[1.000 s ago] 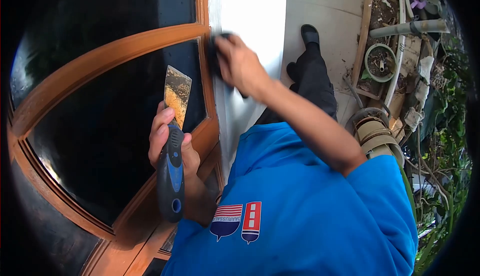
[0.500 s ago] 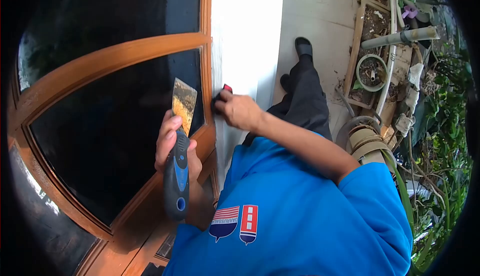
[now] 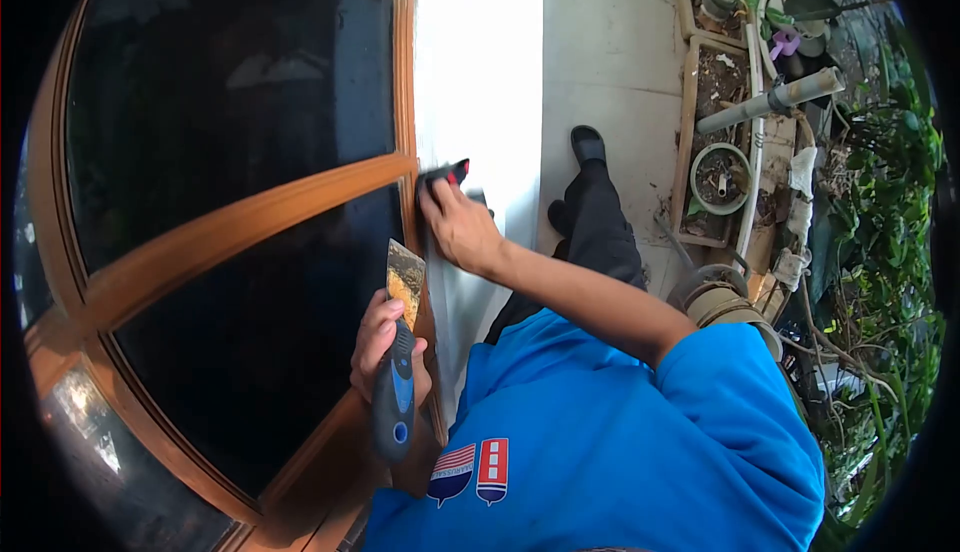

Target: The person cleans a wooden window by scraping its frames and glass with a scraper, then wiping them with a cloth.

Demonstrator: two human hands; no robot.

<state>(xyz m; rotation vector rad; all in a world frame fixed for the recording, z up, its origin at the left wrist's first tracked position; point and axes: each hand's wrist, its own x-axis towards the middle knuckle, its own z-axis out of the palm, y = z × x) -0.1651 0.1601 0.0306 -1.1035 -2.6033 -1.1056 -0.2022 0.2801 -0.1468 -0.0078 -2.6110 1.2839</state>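
Observation:
My left hand (image 3: 377, 340) is closed around a putty knife (image 3: 397, 392) with a black and blue handle, its stained metal blade pointing up past my fingers. My right hand (image 3: 465, 232) grips a small black and red tool (image 3: 440, 180), whose exact kind I cannot make out. That tool is against the strip where the white frame (image 3: 490, 72) meets the brown wooden frame (image 3: 403, 82). Dark glass panes (image 3: 230, 72) fill the wooden frame to the left of both hands.
My blue shirt (image 3: 600, 432) and dark trouser legs (image 3: 605, 222) occupy the lower middle. Pale floor tiles (image 3: 620, 42) lie beyond the white frame. Along the right are planter boxes (image 3: 717, 82), a round pot (image 3: 720, 177), a grey pipe (image 3: 770, 100) and leafy plants (image 3: 890, 252).
The view has shifted along the frame. My right hand and the black and red tool have moved up along the wood edge; my left hand with the putty knife appears lower and further right.

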